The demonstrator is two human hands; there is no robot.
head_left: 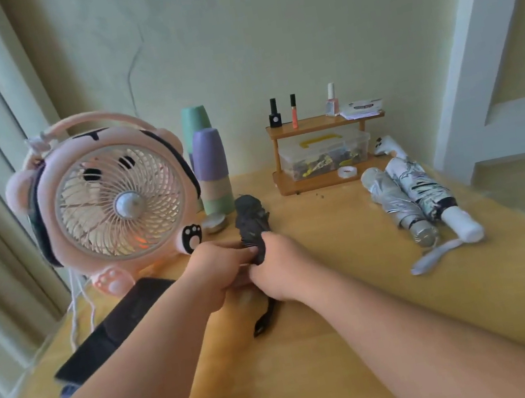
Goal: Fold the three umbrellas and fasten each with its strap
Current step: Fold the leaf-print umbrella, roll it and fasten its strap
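- Bench [313, 346]: wooden top and everything sits on it. The black umbrella lies mid-bench, just in front of the fan.
- Fan [119, 202]: pink, at the left, close beside your work. Keep loose fabric off its grille.
- Two umbrellas at the right: a silver one [390, 201] and a white patterned one [426, 192], side by side and touching. Both are collapsed and look bundled; I can't tell if their straps are fastened.
- Black umbrella [250, 218]: collapsed, tip pointing away from you, canopy bunched and not tight yet. Judgement: it's light, with a stiff core and soft, slippery fabric. Clamp round the folded ribs near the handle end, not on loose cloth.
- Your left hand [221, 271]: fingers curled onto the black umbrella's near end.
- Your right hand [283, 268]: wrapped round the same section, against the left.
- Black tail [264, 320]: hangs out below your hands. Can't tell whether it's the strap or a wrist loop.
- Judgement: you're on the third umbrella; strap not closed yet.
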